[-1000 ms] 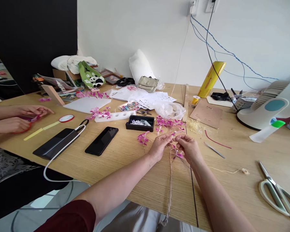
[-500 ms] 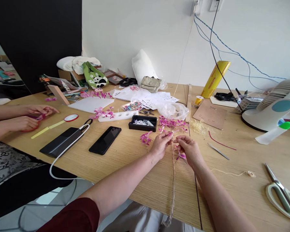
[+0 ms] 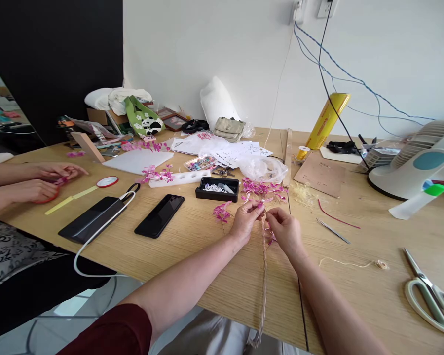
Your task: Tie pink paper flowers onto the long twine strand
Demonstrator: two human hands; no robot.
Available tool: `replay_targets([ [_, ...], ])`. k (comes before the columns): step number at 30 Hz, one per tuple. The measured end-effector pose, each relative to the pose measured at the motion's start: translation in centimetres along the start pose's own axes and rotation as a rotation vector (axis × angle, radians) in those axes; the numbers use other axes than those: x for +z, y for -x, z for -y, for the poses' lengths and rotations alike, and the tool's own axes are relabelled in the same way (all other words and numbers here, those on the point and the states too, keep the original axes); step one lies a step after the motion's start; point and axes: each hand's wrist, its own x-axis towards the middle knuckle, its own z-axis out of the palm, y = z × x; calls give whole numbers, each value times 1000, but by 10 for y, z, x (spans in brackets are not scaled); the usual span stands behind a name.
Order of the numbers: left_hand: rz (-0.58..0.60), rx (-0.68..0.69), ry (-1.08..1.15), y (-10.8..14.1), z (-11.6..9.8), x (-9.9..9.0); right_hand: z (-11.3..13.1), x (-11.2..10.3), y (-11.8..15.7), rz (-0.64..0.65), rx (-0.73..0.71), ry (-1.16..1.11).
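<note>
My left hand [image 3: 244,221] pinches the upper end of a braided tan cord [image 3: 264,276], with a small pink flower at its fingertips. The cord hangs down over the table's front edge. Right beside it, my right hand [image 3: 284,228] has its thumb and fingers pressed together near the top of the cord; what they grip is too small to make out. Pink flower sprigs [image 3: 262,187] lie just beyond my hands, and another sprig [image 3: 222,211] rests to the left. More pink petals show partly behind my right hand.
A black tray [image 3: 217,189] and a phone [image 3: 160,215] lie to the left, a power bank [image 3: 91,219] farther left. Tweezers [image 3: 333,230], scissors [image 3: 427,291] and a fan [image 3: 410,162] are on the right. Another person's hands [image 3: 55,180] work at the far left.
My right hand has turned and its fingers have closed in more beside the cord. My left hand keeps its pinch. The whole view has shifted slightly.
</note>
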Motion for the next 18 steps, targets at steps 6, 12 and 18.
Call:
replay_targets([
  [6,83,-37,58,2,0,0,-2,-2,-1,-29,0,10],
  [12,72,-33,-11,-3,3,-2,0,-5,-1,-34,-58,90],
  [18,120,-33,-8,-4,1,-5,-1,-6,-4,43,134,-213],
])
